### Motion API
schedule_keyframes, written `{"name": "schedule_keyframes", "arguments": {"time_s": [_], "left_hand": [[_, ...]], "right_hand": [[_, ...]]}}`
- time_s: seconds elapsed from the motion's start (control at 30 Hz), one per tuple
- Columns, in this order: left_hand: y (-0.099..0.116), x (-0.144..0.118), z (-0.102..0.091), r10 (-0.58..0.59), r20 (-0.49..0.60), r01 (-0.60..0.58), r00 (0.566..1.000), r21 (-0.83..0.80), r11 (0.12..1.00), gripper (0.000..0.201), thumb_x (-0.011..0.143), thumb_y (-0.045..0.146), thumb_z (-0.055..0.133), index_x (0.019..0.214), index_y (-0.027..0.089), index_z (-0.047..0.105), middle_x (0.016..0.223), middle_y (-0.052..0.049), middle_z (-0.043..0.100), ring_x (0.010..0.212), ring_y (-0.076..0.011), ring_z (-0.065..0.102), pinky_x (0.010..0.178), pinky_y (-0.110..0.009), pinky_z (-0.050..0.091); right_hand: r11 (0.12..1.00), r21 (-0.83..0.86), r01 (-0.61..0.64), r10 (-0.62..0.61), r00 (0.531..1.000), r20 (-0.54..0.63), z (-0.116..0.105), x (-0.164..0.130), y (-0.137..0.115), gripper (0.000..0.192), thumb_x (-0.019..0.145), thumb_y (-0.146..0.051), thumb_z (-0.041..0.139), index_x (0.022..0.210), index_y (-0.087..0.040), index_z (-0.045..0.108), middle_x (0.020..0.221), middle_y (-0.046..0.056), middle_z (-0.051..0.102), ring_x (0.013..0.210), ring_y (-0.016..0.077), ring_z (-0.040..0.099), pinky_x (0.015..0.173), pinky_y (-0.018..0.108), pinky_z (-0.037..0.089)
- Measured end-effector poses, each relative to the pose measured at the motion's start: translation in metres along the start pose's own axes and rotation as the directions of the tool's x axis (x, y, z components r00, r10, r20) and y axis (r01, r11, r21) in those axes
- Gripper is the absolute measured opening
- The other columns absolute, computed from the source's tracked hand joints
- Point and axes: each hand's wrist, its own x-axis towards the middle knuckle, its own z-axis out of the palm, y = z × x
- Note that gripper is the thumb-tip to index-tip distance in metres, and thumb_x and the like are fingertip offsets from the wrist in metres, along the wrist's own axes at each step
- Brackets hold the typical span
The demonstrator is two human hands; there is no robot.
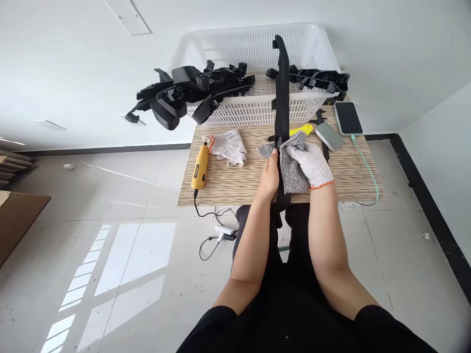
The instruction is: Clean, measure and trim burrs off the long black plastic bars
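A long black plastic strip (282, 93) stands on end over the small wooden table (235, 184), reaching from my lap up past the basket. My bare left hand (271, 172) grips its lower part from the left. My right hand (311, 163), in a white knit glove with an orange cuff, presses a grey cloth (292, 169) against the strip's right side.
A white slatted basket (257, 105) at the table's back holds several black plastic parts (191, 90). On the table lie a yellow power tool (199, 169), a spare glove (228, 146), a yellow knife (302, 130), a power bank (329, 136) and a phone (348, 118). Cables hang below.
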Motion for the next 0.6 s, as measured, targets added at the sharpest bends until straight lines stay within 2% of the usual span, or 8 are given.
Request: {"name": "schedule_keyframes", "arguments": {"time_s": [0.07,0.13,0.23,0.3,0.37,0.47,0.53,0.6], "left_hand": [[-0.001,0.001,0.002,-0.011,0.005,0.011,1.000,-0.039,0.999,0.046,0.099,0.057,0.043,0.116,0.022,0.068,0.131,-0.005,0.069,0.136,-0.0250,0.055,0.115,-0.036,0.041],[-0.001,0.001,0.004,-0.019,-0.005,0.019,1.000,-0.055,0.998,0.046,0.099,0.056,0.042,0.118,0.022,0.068,0.135,-0.004,0.067,0.139,-0.0243,0.052,0.116,-0.035,0.040],[0.000,0.002,0.002,-0.049,-0.006,0.049,0.999,-0.071,0.996,0.047,0.099,0.056,0.041,0.119,0.022,0.068,0.135,-0.005,0.068,0.139,-0.0242,0.053,0.116,-0.036,0.041],[-0.001,0.004,-0.001,-0.084,0.013,0.085,0.996,-0.098,0.992,0.049,0.098,0.058,0.042,0.121,0.023,0.067,0.135,-0.006,0.068,0.138,-0.0249,0.054,0.115,-0.038,0.042],[-0.003,0.005,-0.003,-0.100,0.025,0.103,0.995,-0.120,0.987,0.052,0.098,0.060,0.041,0.123,0.023,0.066,0.136,-0.006,0.067,0.137,-0.0256,0.055,0.113,-0.039,0.044],[-0.004,0.005,-0.004,-0.049,0.005,0.049,0.999,-0.079,0.996,0.050,0.099,0.058,0.038,0.123,0.023,0.066,0.136,-0.005,0.067,0.139,-0.0245,0.053,0.114,-0.036,0.043],[-0.004,0.005,-0.004,0.021,-0.014,-0.021,1.000,-0.015,1.000,0.046,0.101,0.054,0.038,0.123,0.024,0.066,0.139,-0.004,0.064,0.143,-0.0230,0.048,0.117,-0.034,0.039],[-0.004,0.005,-0.004,0.061,-0.032,-0.060,0.998,0.036,0.998,0.045,0.101,0.053,0.039,0.122,0.025,0.067,0.142,-0.003,0.062,0.146,-0.0227,0.044,0.119,-0.033,0.035]], "right_hand": [[1.000,-0.001,-0.018,0.017,0.995,-0.099,0.005,0.001,0.001,0.036,0.076,-0.058,0.071,0.079,-0.021,0.071,0.076,0.003,0.072,0.077,0.0214,0.068,0.072,0.035,0.055],[0.999,0.049,-0.021,0.027,0.992,-0.127,0.010,0.001,0.000,0.039,0.080,-0.060,0.066,0.082,-0.021,0.071,0.077,0.003,0.072,0.078,0.0214,0.068,0.073,0.036,0.056],[0.995,0.101,0.003,-0.009,0.998,0.059,0.009,-0.003,-0.003,0.034,0.078,-0.051,0.072,0.095,-0.022,0.071,0.087,0.002,0.074,0.084,0.0205,0.069,0.082,0.036,0.056],[0.996,0.086,0.020,-0.039,0.976,0.216,0.007,-0.005,-0.003,0.037,0.074,-0.045,0.078,0.102,-0.023,0.071,0.095,0.002,0.075,0.089,0.0209,0.070,0.087,0.037,0.056],[0.998,0.061,0.027,-0.041,0.966,0.254,0.008,-0.004,-0.003,0.038,0.074,-0.046,0.077,0.103,-0.024,0.070,0.097,0.003,0.076,0.092,0.0222,0.070,0.089,0.038,0.056],[0.999,0.004,0.047,-0.047,0.997,0.056,0.016,0.004,-0.002,0.034,0.079,-0.053,0.070,0.096,-0.024,0.070,0.097,0.004,0.075,0.094,0.0242,0.070,0.087,0.039,0.056],[0.997,-0.049,0.058,-0.063,0.992,-0.110,0.021,0.012,-0.003,0.035,0.081,-0.056,0.066,0.091,-0.023,0.070,0.096,0.005,0.074,0.097,0.0250,0.070,0.087,0.039,0.055],[0.996,-0.065,0.068,-0.078,0.984,-0.161,0.022,0.017,-0.005,0.036,0.082,-0.056,0.065,0.090,-0.022,0.070,0.095,0.005,0.074,0.097,0.0245,0.069,0.086,0.037,0.055]]}}
